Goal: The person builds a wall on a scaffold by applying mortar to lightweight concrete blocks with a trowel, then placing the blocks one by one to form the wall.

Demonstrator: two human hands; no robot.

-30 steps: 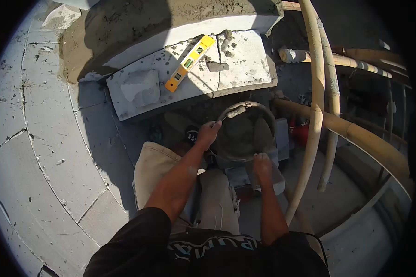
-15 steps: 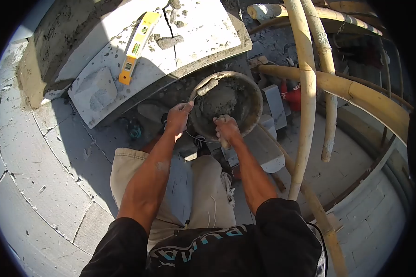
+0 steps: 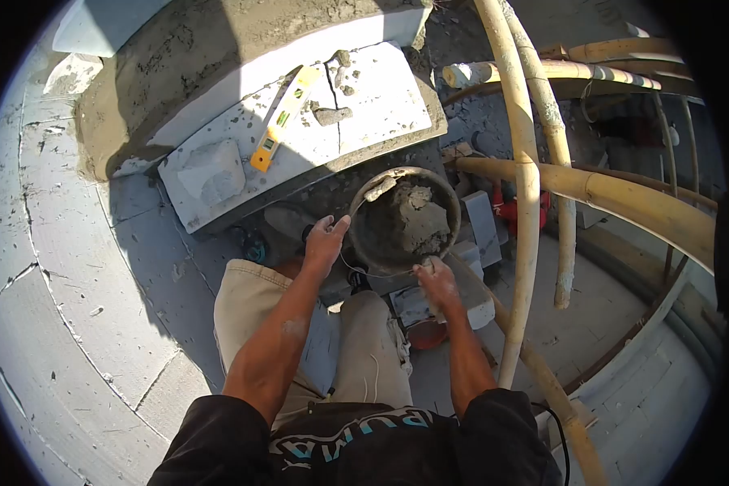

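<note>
A round bucket (image 3: pixel 459 212) holds wet grey mortar (image 3: pixel 423 220), heaped toward its right side. At the left edge of the bucket, my left hand (image 3: pixel 326 241) is closed on the rim, close to the thin wire handle (image 3: pixel 355 267). My right hand (image 3: pixel 436 283) is wrapped round a trowel's handle at the bucket's lower right edge; the trowel's blade is hidden by mortar. A small stone-like lump (image 3: pixel 380 189) rests inside the upper left rim.
Beyond the bucket, a yellow spirit level (image 3: pixel 285 119) and mortar crumbs lie on a cracked pale slab (image 3: pixel 381 105). Bamboo poles (image 3: pixel 525 194) cross on the right. Pale blocks (image 3: pixel 482 228) and a red object (image 3: pixel 510 209) stand beside the bucket.
My right hand has moved down and right with the trowel, from over the bucket to its edge. Mortar now stands heaped where it lay flatter. My left hand stays at the rim. The view has shifted.
</note>
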